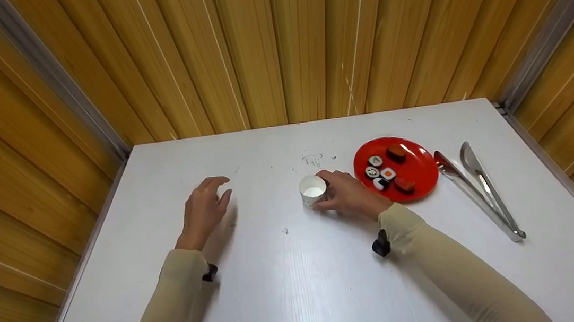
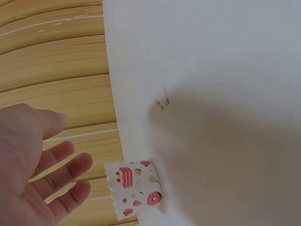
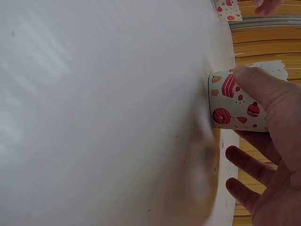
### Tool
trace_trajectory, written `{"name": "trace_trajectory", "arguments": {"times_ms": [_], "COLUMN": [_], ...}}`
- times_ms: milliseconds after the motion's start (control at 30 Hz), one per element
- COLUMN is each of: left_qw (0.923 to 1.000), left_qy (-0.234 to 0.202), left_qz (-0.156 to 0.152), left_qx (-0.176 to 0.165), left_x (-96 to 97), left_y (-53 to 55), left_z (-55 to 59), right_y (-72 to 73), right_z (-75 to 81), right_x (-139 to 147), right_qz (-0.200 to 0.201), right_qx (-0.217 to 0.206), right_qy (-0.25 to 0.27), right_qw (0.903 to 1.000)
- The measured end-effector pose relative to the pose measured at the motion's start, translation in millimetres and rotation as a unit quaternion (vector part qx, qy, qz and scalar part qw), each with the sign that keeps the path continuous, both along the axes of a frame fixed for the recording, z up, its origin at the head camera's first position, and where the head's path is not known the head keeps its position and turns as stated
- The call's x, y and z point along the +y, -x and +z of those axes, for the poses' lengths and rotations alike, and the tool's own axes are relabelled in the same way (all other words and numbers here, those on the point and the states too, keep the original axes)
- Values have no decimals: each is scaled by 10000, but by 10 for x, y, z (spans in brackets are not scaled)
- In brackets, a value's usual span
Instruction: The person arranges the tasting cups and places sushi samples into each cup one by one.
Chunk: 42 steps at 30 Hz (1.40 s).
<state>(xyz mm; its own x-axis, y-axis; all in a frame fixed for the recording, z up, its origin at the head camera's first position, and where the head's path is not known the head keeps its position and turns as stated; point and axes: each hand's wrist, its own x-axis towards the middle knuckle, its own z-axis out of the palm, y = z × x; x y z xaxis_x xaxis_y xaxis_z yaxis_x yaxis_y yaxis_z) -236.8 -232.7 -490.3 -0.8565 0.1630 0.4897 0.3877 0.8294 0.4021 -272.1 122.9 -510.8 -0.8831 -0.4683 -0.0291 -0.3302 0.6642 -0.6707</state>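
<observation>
Near the middle of the white table, my right hand point(image 1: 346, 192) grips a white paper baking cup point(image 1: 313, 187), thumb on its near side. In the right wrist view this cup point(image 3: 229, 106) stands upright, printed with red cakes and donuts, and two lower fingers extend off it. My left hand point(image 1: 203, 212) is at the left, palm inward, fingers loosely bent. A second printed baking cup point(image 2: 136, 188) stands by its fingertips in the left wrist view. My left hand mostly hides that cup in the head view.
A red plate point(image 1: 421, 171) with several small sushi pieces point(image 1: 387, 173) lies right of my right hand. Metal serving tongs point(image 1: 472, 161) lie beside it, their jaws spread apart. Wood-patterned walls point(image 1: 254, 52) border the table point(image 1: 290, 288) at the back and sides.
</observation>
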Motion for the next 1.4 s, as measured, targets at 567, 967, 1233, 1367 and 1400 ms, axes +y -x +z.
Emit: {"name": "trace_trajectory", "arguments": {"times_ms": [567,967,1233,1367,1400], "left_qw": [9957,9937,9879,9844,9834], "left_qy": [-34,-1,-31,-91,-89], "left_qz": [-920,-1101,-1553,-1754,-1811], "left_qx": [124,-198,21,-28,-67], "left_x": [438,670,859,961,986], "left_y": [-8,-68,-102,-128,-133], "left_z": [133,186,226,234,233], "right_y": [-72,-138,-182,-207,-213], "right_z": [38,26,21,24,25], "right_x": [77,123,159,172,176], "right_qz": [18,63,194,140,114], "right_qx": [101,210,346,232,198], "right_qy": [-180,-305,-335,-327,-326], "right_qw": [9998,9993,9986,9991,9992]}}
